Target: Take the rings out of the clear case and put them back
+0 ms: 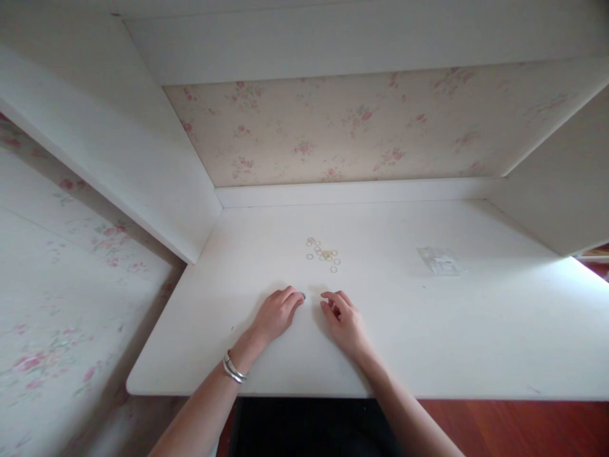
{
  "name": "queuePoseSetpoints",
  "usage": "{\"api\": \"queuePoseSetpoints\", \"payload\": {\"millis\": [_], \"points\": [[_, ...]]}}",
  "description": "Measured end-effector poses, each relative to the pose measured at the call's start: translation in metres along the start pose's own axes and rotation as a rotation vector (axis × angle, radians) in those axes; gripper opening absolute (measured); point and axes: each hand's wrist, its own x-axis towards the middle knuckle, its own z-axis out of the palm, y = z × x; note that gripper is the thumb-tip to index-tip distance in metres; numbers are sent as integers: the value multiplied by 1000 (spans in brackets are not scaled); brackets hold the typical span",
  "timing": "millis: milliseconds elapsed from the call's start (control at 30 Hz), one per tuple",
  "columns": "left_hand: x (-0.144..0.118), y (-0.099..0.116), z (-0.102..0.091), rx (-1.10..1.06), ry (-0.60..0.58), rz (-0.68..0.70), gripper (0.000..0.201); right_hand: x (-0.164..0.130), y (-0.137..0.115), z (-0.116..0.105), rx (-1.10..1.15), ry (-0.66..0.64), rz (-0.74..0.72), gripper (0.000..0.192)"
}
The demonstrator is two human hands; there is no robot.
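Thumb and fingertips of my left hand [280,311] are pinched together just above the white desk. A tiny dark grey bit [304,296] shows at their tips, too small to name. Facing it a short way to the right, my right hand [346,320] has its thumb and index finger apart, the other fingers curled, and nothing visible between them. Beyond both hands lies a loose cluster of several small thin rings [333,270], some overlapping. A yellowish patch [327,254] shows in the middle of the cluster. Neither hand touches these rings.
On the white desk [476,336], a clear plastic bag [438,261] lies to the right. A side panel [143,146] rises on the left, another panel [561,171] on the right. Flowered wallpaper [342,127] covers the wall behind. A bracelet [233,368] circles my left wrist.
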Motion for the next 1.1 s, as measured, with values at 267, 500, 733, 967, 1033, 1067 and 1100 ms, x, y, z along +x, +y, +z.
{"api": "queuePoseSetpoints", "payload": {"millis": [267, 500, 733, 967, 1033, 1067, 1100], "points": [[3, -4, -5, -245, 173, -154, 19, 7, -2, -1, -30, -32, 24, 25], [4, -28, -6, -468, 390, -523, 23, 58, -10, 7, -366, -184, 25, 32], [4, -26, -8, -491, 390, -488, 24, 105, -15, 28, -619, -180, 57, 33], [6, -28, -9, -482, 349, -451, 21, 89, -14, 15, -623, -211, -9, 26], [6, -27, -9, -470, 341, -436, 21, 77, -12, 12, -590, -213, -38, 26], [6, -27, -9, -466, 338, -430, 21, 70, -11, 11, -549, -213, -61, 26], [6, -27, -9, -463, 336, -425, 21, 64, -10, 11, -492, -209, -87, 26]]}}
